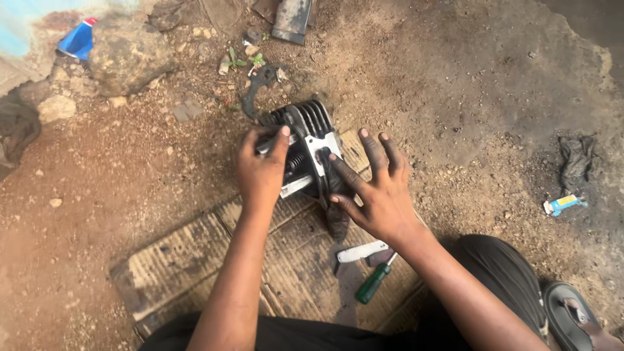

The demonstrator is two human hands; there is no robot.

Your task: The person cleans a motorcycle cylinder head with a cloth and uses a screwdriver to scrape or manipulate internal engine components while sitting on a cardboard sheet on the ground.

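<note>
A finned metal engine cylinder head rests on a strip of worn cardboard laid on the dirt. My left hand grips its left side, fingers wrapped over the top edge. My right hand is spread wide, fingertips pressing on the head's flat pale face and a dark greasy rag beneath it. A green-handled screwdriver and a small silver metal tool lie on the cardboard under my right wrist.
Reddish dirt and stones surround the cardboard. A dark curved metal part lies behind the head, a blue packet at far left, a dark rag and a small blue tube at right. My sandalled foot is at bottom right.
</note>
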